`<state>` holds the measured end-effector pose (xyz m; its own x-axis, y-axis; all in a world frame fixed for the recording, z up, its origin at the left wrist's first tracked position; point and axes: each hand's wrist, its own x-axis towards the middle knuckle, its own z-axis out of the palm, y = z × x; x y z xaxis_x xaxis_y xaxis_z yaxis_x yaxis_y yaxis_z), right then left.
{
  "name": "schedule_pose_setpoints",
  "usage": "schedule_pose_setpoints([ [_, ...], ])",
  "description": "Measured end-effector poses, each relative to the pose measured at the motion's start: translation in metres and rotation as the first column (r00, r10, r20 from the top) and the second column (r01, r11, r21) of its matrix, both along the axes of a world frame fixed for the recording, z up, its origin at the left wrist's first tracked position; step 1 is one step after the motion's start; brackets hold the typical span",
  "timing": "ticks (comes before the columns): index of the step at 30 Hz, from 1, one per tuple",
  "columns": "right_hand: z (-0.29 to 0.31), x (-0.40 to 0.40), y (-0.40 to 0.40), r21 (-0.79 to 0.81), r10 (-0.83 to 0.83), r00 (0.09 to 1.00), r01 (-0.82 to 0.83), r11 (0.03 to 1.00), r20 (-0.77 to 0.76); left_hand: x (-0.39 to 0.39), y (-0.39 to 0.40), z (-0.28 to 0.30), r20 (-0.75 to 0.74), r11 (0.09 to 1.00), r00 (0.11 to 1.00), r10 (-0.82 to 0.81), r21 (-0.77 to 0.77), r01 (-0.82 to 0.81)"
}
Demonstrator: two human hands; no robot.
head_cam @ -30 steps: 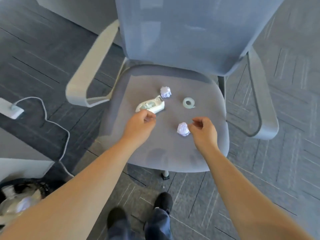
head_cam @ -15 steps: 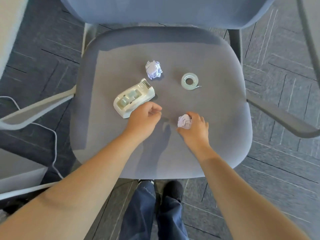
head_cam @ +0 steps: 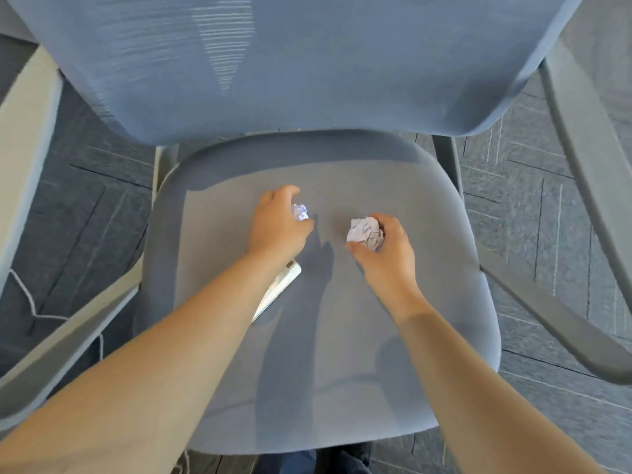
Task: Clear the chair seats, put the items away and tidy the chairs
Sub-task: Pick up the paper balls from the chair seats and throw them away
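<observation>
Both arms stretched forward over a grey fabric seat (head_cam: 342,354). Left hand (head_cam: 278,227) arched palm-down, fingers (head_cam: 290,193) curled round a small crumpled paper ball (head_cam: 301,212), grasping it just above the cloth. Right hand (head_cam: 384,246) lifted slightly, fingers clenched on a bigger wad (head_cam: 364,232) of creased white paper. Smooth white plastic dispenser (head_cam: 278,292) lying on the seat, mostly hidden beneath the left wrist. Mesh backrest (head_cam: 307,63) beyond the fingers.
</observation>
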<state>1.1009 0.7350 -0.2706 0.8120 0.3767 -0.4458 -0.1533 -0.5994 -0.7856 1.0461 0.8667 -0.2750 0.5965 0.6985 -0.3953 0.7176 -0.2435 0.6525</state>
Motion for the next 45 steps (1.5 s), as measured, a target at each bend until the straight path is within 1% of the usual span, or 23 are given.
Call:
schedule_pose_setpoints([
  [3, -0.007, 0.011, 0.002, 0.031, -0.043, 0.999, 0.044, 0.999, -0.026, 0.014, 0.012, -0.025, -0.199, 0.993, 0.973, -0.114, -0.023, 0.112],
  [5, -0.012, 0.015, 0.001, 0.024, -0.059, 0.997, 0.06, 0.998, -0.047, 0.017, 0.012, -0.04, -0.296, 0.983, 0.938, -0.181, -0.029, 0.181],
  [7, -0.017, 0.019, -0.002, 0.006, -0.062, 0.997, 0.062, 0.998, -0.044, 0.019, 0.012, -0.046, -0.339, 0.976, 0.918, -0.206, -0.008, 0.216],
  [8, -0.018, 0.02, -0.002, 0.006, -0.062, 0.997, 0.063, 0.998, -0.036, 0.02, 0.013, -0.047, -0.33, 0.979, 0.925, -0.189, 0.013, 0.205],
  [10, -0.017, 0.021, -0.002, 0.02, -0.064, 0.998, 0.064, 0.998, -0.024, 0.023, 0.017, -0.042, -0.264, 0.988, 0.954, -0.141, 0.025, 0.153],
  [12, -0.01, 0.02, 0.002, 0.038, -0.056, 0.998, 0.057, 0.998, -0.019, 0.022, 0.022, -0.032, -0.156, 0.994, 0.982, -0.107, -0.014, 0.106],
  [16, 0.019, 0.017, 0.017, 0.048, 0.001, 1.0, -0.002, 0.999, 0.029, 0.007, 0.03, 0.012, 0.041, 0.997, 0.999, -0.001, -0.081, 0.004],
  [18, 0.041, 0.014, 0.027, 0.067, 0.024, 0.998, -0.028, 0.997, 0.05, -0.006, 0.033, 0.043, 0.123, 0.996, 0.992, 0.041, -0.081, -0.031],
  [22, 0.096, 0.003, 0.046, 0.128, 0.085, 0.991, -0.097, 0.987, 0.102, -0.045, 0.034, 0.103, 0.231, 0.991, 0.965, 0.127, -0.079, -0.111],
  [26, 0.154, -0.023, 0.054, 0.19, 0.206, 0.967, -0.232, 0.954, 0.148, -0.094, 0.021, 0.157, 0.31, 0.971, 0.92, 0.239, -0.097, -0.219],
  [29, 0.19, -0.052, 0.054, 0.228, 0.309, 0.932, -0.348, 0.909, 0.188, -0.139, 0.003, 0.193, 0.37, 0.941, 0.866, 0.336, -0.091, -0.327],
  [32, 0.22, -0.092, 0.051, 0.266, 0.419, 0.882, -0.467, 0.843, 0.217, -0.195, -0.019, 0.22, 0.409, 0.88, 0.791, 0.456, -0.076, -0.468],
  [34, 0.235, -0.125, 0.047, 0.282, 0.504, 0.832, -0.553, 0.784, 0.232, -0.238, -0.037, 0.236, 0.419, 0.832, 0.744, 0.521, -0.057, -0.552],
  [37, 0.247, -0.182, 0.04, 0.288, 0.624, 0.743, -0.67, 0.685, 0.243, -0.305, -0.065, 0.248, 0.422, 0.723, 0.635, 0.647, -0.074, -0.687],
  [40, 0.251, -0.242, 0.036, 0.277, 0.741, 0.628, -0.775, 0.569, 0.236, -0.371, -0.096, 0.256, 0.403, 0.625, 0.534, 0.743, -0.132, -0.77],
  [41, 0.252, -0.262, 0.035, 0.276, 0.776, 0.585, -0.806, 0.524, 0.235, -0.393, -0.106, 0.259, 0.398, 0.584, 0.493, 0.773, -0.144, -0.799],
  [43, 0.252, -0.302, 0.035, 0.29, 0.831, 0.507, -0.85, 0.439, 0.229, -0.435, -0.126, 0.259, 0.379, 0.473, 0.387, 0.84, -0.163, -0.866],
  [45, 0.248, -0.343, 0.034, 0.299, 0.881, 0.428, -0.883, 0.361, 0.202, -0.475, -0.147, 0.26, 0.389, 0.378, 0.303, 0.87, -0.132, -0.916],
])
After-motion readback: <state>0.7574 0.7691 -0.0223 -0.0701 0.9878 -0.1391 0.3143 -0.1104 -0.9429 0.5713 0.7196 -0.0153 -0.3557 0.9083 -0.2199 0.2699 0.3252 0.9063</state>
